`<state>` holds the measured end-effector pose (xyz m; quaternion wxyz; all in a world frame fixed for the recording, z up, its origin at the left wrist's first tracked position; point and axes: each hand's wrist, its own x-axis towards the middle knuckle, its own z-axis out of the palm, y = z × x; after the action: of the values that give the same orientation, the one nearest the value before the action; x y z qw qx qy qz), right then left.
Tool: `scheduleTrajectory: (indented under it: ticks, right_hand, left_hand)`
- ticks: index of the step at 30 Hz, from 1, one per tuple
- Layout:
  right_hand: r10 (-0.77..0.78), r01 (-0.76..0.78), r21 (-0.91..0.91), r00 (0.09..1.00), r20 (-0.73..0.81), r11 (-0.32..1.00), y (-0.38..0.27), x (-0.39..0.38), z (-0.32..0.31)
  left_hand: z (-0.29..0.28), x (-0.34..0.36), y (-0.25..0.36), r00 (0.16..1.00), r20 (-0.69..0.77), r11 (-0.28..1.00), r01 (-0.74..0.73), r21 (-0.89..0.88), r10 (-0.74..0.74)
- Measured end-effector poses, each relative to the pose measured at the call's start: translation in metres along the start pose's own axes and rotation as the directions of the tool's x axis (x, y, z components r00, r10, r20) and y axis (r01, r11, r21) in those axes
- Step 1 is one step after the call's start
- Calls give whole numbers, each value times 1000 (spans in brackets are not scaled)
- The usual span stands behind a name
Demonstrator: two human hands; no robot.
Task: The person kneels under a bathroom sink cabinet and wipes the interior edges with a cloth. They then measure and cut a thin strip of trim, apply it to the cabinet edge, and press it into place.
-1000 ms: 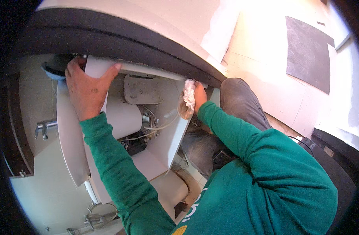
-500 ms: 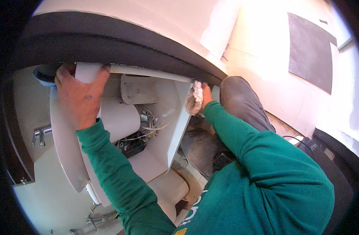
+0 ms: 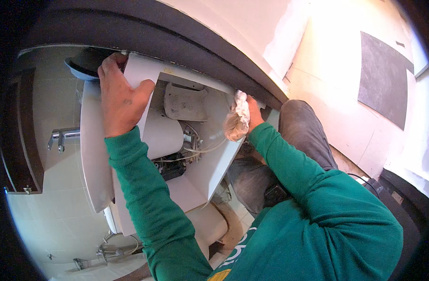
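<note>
A white box-like cabinet stands open against a dark ledge. My left hand is at its far left corner, fingers hooked over the edge of a white panel and the thumb spread on its face. The fingertips are partly hidden behind the panel. At the far right corner, my right hand is closed beside a crumpled whitish, brownish wrap, which looks like thin plastic. Its fingers are mostly hidden by the wrap. Inside the cabinet lie a pale tray-like piece, a white rounded form and hoses with metal fittings.
The dark ledge runs along the far side. A dark, blue-rimmed bowl-like thing sits by my left hand. Chrome fittings stick out at left. A dark flat sheet lies at far right. My knee is beside the cabinet.
The view has shifted, so most things appear farther right. My left hand and the panel have moved slightly right, and more of the cabinet's upper rim shows. My right hand keeps its place at the corner.
</note>
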<state>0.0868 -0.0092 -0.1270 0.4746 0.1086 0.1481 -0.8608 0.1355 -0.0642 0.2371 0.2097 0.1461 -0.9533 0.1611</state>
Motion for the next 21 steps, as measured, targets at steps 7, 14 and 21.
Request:
scheduleTrajectory:
  ticks: [7, 14, 21]
  right_hand:
    - [64, -65, 22, 997, 48, 998, -33, -37, 90]
    - [-75, 56, 59, 908, 412, 997, -28, -38, 141]
    - [-9, 20, -20, 906, 424, 1000, -46, -65, 223]
  left_hand:
    - [5, -1, -2, 1000, -10, 1000, -5, 12, 6]
    - [5, -2, -5, 998, -47, 998, -50, -29, 48]
    - [3, -6, -23, 998, -24, 995, -62, -75, 60]
